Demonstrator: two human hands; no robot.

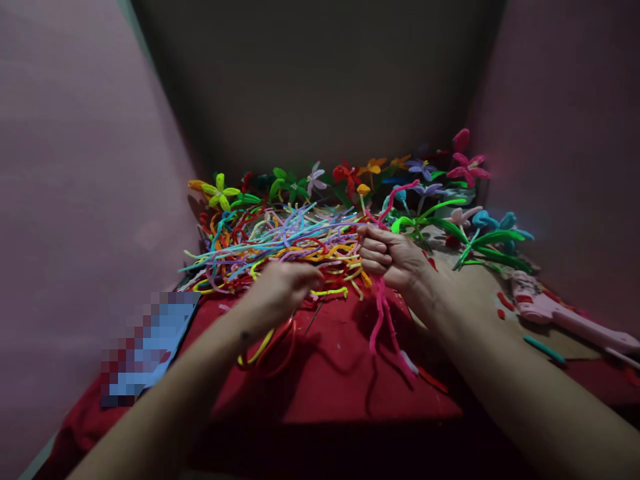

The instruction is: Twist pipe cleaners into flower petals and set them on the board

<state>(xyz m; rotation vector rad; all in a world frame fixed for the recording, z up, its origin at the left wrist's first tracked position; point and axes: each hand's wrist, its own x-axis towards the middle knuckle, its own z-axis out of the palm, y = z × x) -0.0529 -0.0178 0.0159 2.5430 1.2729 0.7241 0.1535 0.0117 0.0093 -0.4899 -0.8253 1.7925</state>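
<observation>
My right hand [393,257] is closed in a fist around several pink pipe cleaners [383,320]. Their ends hang down over the red cloth, and another pink length [397,197] sticks up above the fist. To the left, my left hand [287,287] is closed with its fingertips pinched and slightly blurred; what they hold, if anything, I cannot make out. Just below it, red and yellow loops [273,350] rest near the cloth, partly hidden by the wrist. Behind both hands spreads a tangled heap of multicoloured pipe cleaners [280,237].
Pipe-cleaner flowers [467,169] line the back, with green-leaved ones [470,247] at right. A pink glue gun [555,310] lies on a tan board [480,303]. A blurred-out phone or tablet [160,347] rests at left on the red cloth [345,393]. Walls enclose both sides.
</observation>
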